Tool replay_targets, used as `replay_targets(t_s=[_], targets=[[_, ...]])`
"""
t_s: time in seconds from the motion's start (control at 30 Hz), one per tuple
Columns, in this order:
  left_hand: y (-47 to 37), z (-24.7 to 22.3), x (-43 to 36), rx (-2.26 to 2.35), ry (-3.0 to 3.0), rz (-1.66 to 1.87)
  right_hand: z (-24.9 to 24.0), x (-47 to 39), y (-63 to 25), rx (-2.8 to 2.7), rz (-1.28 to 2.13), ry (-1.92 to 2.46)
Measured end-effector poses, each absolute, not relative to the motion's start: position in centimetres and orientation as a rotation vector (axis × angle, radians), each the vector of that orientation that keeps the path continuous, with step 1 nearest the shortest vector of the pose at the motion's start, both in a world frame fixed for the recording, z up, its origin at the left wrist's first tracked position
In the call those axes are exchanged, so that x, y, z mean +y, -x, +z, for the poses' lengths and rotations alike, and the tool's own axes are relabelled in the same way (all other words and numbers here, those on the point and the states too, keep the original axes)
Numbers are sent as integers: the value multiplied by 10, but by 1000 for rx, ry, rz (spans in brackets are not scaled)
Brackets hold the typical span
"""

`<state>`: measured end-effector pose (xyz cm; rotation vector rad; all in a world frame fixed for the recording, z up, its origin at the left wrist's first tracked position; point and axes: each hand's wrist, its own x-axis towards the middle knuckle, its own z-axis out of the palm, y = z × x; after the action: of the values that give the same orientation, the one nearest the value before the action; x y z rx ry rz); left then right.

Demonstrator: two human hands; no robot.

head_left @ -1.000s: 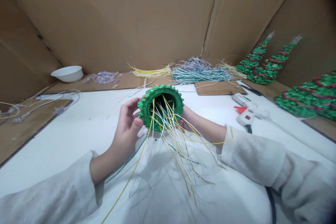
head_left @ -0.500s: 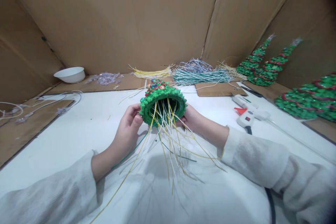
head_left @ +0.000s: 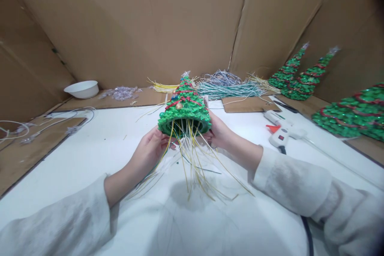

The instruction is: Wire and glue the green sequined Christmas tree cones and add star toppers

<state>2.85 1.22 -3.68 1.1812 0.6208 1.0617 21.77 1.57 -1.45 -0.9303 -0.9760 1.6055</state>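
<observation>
Between my hands I hold a small green Christmas tree ornament (head_left: 189, 106) with red garland and a clear star (head_left: 185, 74) at its tip. Its hollow base faces me, and white, yellow and green wires (head_left: 192, 152) hang out of it over the white tabletop. My left hand (head_left: 151, 146) grips the lower left edge, thumb in front and other fingers partly hidden underneath. On the opposite side, my right hand (head_left: 220, 130) is closed around the lower right edge, its fingertips mostly behind the tree.
Bundles of green-white wires (head_left: 231, 88) and yellow wires (head_left: 165, 87) lie at the back. A white bowl (head_left: 82, 89) and clear plastic stars (head_left: 123, 93) are back left. To the right are a hot glue gun (head_left: 280, 136) and finished trees (head_left: 312, 78).
The tree has tipped more upright, so its decorated front and star now show and its hollow base is seen less. Both hands keep hold of it, and the wires swing lower.
</observation>
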Motion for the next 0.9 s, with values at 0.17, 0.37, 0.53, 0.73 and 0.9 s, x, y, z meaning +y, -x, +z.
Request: replay_targets(t_s=[0.17,0.37,0.53,0.73,0.9], targets=[[-29,-37,12,646,-1148,1023,-14,15,-217,-855,1577,893],[-28,-37,13,628,-1115,957,-11,12,-216,-838,1589,841],[-26,-36,15,618,-1064,961,-11,12,-217,-902,1543,804],[-28,-29,11,615,-1012,978,-10,14,-219,-897,1498,858],[-29,-30,12,592,-960,972,-5,10,-219,-976,1449,870]])
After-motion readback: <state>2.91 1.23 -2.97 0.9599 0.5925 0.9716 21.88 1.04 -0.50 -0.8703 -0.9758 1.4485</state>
